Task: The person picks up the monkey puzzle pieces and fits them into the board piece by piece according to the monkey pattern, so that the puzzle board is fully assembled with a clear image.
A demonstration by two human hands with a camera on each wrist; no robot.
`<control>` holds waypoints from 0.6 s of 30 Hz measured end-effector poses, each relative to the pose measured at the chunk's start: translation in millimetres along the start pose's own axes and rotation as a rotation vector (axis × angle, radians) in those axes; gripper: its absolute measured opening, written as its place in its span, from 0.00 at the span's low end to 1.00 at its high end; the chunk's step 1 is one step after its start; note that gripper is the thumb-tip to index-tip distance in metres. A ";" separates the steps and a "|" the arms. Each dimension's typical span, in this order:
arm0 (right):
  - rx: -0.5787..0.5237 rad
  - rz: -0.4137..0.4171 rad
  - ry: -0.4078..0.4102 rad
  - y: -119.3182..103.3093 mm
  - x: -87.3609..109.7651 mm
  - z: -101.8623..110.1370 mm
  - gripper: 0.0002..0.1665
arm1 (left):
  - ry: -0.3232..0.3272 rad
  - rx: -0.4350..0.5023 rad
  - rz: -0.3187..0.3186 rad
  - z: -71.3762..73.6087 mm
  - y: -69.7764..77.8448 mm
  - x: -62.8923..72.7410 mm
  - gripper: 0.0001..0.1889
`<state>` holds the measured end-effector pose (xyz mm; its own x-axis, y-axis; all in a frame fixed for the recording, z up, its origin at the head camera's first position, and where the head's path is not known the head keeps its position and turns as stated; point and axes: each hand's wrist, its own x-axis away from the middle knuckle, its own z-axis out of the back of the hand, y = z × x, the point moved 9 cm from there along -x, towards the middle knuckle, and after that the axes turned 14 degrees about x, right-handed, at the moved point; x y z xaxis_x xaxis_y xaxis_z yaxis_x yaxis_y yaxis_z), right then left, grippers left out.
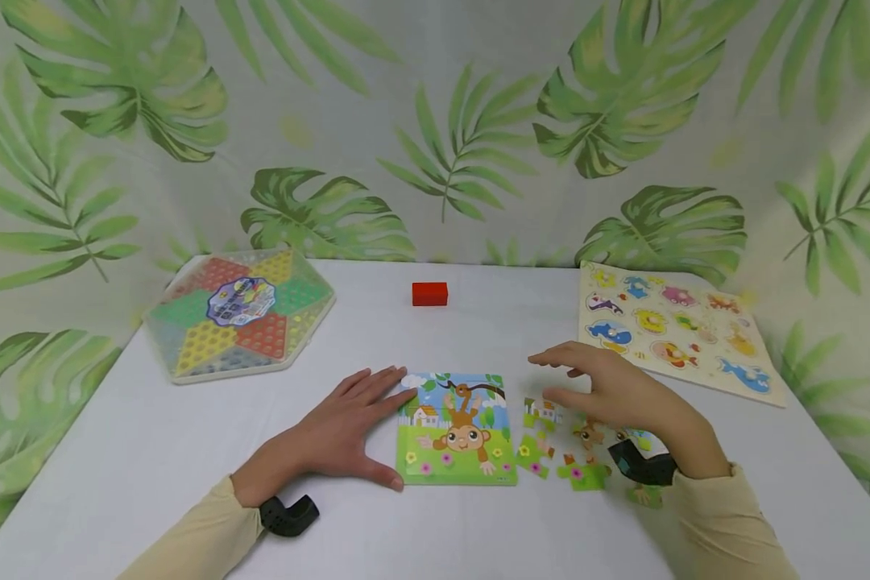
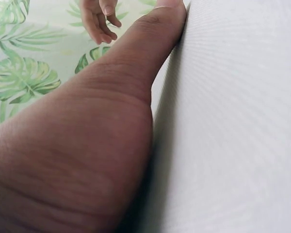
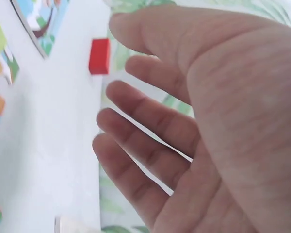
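Note:
A square monkey picture puzzle point(image 1: 445, 471) lies flat on the white table in the head view. My left hand point(image 1: 337, 427) rests at its left side, thumb and fingers spread apart, fingertips right at the board's edge. To the right of the board lie several loose jigsaw pieces point(image 1: 586, 477), part of them hidden under my right arm. Above these pieces hovers my right hand point(image 1: 616, 391), holding nothing. The right wrist view shows its fingers point(image 3: 150, 150) loosely bent and apart, the palm bare.
A red block point(image 1: 430, 294) sits at the back middle of the table. At back left lies a hexagonal Chinese checkers board point(image 1: 264, 334); at back right, a wooden sea-animal peg puzzle point(image 1: 670, 322). A leaf-patterned cloth point(image 1: 471, 113) hangs behind the table.

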<state>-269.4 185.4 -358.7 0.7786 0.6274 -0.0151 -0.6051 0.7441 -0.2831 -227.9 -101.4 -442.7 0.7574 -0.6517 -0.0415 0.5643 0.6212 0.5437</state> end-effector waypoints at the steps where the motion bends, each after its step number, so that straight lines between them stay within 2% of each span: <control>1: -0.006 0.008 0.004 2.6 1.3 2.2 0.28 | 0.000 0.000 -0.001 0.2 0.3 -0.1 0.63; 6: -0.043 0.015 -0.016 16.9 8.1 10.1 0.28 | -0.004 0.004 -0.001 2.1 2.2 -0.3 0.63; 13: -0.111 -0.123 -0.081 49.1 16.0 8.5 0.29 | -0.004 0.008 0.001 2.8 2.6 0.3 0.64; 18: -0.182 -0.158 -0.161 61.0 23.4 -1.9 0.30 | -0.003 -0.003 -0.002 2.1 3.8 -1.4 0.63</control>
<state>-287.8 245.0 -378.2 0.8155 0.5461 0.1914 -0.4273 0.7913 -0.4374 -227.5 -99.1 -438.9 0.7555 -0.6539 -0.0401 0.5666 0.6215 0.5411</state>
